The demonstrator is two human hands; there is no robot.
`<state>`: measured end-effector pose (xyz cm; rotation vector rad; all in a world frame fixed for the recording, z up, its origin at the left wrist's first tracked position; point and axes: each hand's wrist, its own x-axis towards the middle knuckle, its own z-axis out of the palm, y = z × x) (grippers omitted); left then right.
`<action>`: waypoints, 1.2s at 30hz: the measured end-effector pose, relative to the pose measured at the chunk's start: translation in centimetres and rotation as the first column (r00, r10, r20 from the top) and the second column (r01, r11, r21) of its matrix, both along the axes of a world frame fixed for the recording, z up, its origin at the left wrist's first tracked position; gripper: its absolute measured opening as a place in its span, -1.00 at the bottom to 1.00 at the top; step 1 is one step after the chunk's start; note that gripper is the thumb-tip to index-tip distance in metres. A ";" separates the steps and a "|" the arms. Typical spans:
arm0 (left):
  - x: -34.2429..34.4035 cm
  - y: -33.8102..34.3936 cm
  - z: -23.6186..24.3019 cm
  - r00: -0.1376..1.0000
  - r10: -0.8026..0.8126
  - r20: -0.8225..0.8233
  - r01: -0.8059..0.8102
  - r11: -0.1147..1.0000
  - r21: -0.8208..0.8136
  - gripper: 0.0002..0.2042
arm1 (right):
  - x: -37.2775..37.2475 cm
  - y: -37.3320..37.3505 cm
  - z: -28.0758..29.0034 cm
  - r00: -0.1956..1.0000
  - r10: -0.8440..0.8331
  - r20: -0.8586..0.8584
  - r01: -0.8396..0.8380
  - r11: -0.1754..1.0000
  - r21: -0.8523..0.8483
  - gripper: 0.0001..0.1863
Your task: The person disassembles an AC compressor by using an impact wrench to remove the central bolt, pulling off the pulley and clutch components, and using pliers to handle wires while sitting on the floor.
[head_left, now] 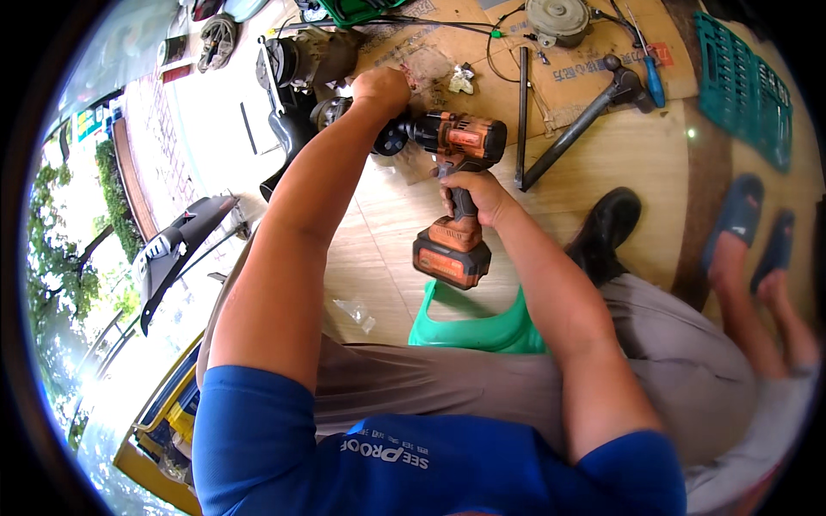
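My right hand (484, 194) is wrapped around the grip of an orange and black cordless impact wrench (465, 138). Its battery hangs low and its nose points left, against or close to a dark round metal part (389, 141). Farther up, my left hand (383, 91) is closed at a greasy metal assembly on the floor; its fingertips are turned away, so what they grip is hidden. Beside that hand lies a cylindrical metal housing (331, 56), with a smaller round metal end (330, 112) partly behind my forearm.
Flattened cardboard (594, 64) carries a round metal part (557, 21), a hammer (594, 118), a black bar (523, 116) and a blue-handled screwdriver (654, 82). A teal tool-case tray (745, 90) lies right. Another person's slippered feet (736, 219) stand there. A green stool (473, 334) is below the wrench.
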<state>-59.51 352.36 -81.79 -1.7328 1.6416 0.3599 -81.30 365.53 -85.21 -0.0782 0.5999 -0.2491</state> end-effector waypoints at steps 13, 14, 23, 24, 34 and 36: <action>0.2 0.5 0.2 0.999 0.011 -0.034 -0.013 0.998 -0.058 -0.78 | 0.2 -0.5 1.5 1.000 -0.025 0.004 0.023 0.961 0.275 -0.67; 0.2 0.7 0.3 0.999 0.016 -0.034 -0.018 0.997 -0.071 -0.78 | 0.1 -0.2 1.2 1.000 -0.003 -0.013 0.005 0.979 0.202 -0.68; 0.1 0.5 0.0 0.997 0.060 -0.056 -0.064 0.996 -0.059 -0.77 | 0.5 -0.1 2.1 0.997 -0.073 0.034 0.057 0.936 0.347 -0.68; 0.0 0.4 0.1 0.996 0.068 -0.059 -0.072 0.996 -0.058 -0.77 | 0.6 0.0 2.0 0.996 -0.083 0.037 0.063 0.928 0.368 -0.69; -0.1 0.3 0.0 0.999 0.050 -0.008 -0.050 0.999 -0.012 -0.72 | 0.5 0.9 0.6 0.997 -0.053 0.048 0.044 0.982 0.185 -0.65; 0.0 0.4 -0.2 0.999 0.052 -0.003 -0.052 0.999 -0.015 -0.72 | 0.5 0.9 0.8 0.997 -0.049 0.058 0.040 0.987 0.155 -0.64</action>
